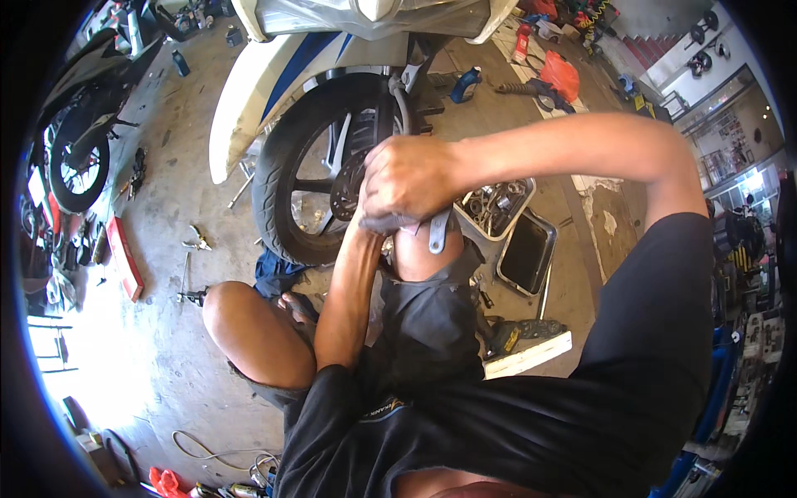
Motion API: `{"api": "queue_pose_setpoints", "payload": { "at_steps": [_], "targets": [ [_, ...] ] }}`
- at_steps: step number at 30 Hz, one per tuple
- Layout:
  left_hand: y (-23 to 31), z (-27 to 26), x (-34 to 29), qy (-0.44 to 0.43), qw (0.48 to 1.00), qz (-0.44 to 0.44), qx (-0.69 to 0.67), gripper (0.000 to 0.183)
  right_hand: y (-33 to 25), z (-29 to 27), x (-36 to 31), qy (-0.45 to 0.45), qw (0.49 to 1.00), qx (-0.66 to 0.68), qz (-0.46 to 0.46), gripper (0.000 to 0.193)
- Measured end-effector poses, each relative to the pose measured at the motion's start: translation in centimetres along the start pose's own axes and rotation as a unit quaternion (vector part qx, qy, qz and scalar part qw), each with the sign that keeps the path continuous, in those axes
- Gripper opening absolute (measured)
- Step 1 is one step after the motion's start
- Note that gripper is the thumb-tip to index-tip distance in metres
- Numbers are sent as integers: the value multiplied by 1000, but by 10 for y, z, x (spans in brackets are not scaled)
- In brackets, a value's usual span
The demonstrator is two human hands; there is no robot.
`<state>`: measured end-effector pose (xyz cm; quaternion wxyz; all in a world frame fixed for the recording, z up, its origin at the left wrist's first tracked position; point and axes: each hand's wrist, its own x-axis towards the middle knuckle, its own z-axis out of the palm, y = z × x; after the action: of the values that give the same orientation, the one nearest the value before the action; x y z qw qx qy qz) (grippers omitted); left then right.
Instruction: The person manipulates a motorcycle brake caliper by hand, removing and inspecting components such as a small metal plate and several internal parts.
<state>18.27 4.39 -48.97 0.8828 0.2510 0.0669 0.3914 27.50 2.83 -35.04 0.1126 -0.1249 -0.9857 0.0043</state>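
My right hand (408,184) is closed in a fist in front of the motorcycle's front wheel (278,178), beside the brake disc (344,192). Directly under it, my left hand (380,222) is mostly covered, and its fingers do not show clearly. A flat silver metal piece with a rounded end and a small hole (437,236), like a tool handle, sticks out below my hands, in front of my raised knee. Which hand holds it, I cannot tell. The white front fender panel with a blue stripe (278,79) rises above the tyre.
Right of my hands lie a metal tray of tools and parts (519,189) and a dark tray (528,253). A wooden block (531,355) is near my thigh. Pliers (198,239) and a long red box (124,257) are on the left floor. Another motorcycle (79,153) stands far left.
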Motion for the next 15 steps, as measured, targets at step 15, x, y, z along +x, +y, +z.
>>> {"api": "queue_pose_setpoints", "payload": {
  "at_steps": [15],
  "targets": [
    [-2, -21, -5, -9, 998, -38, -41, 49, 20, -69, 46, -336, 937, 86, -48, 28]
  ]
}}
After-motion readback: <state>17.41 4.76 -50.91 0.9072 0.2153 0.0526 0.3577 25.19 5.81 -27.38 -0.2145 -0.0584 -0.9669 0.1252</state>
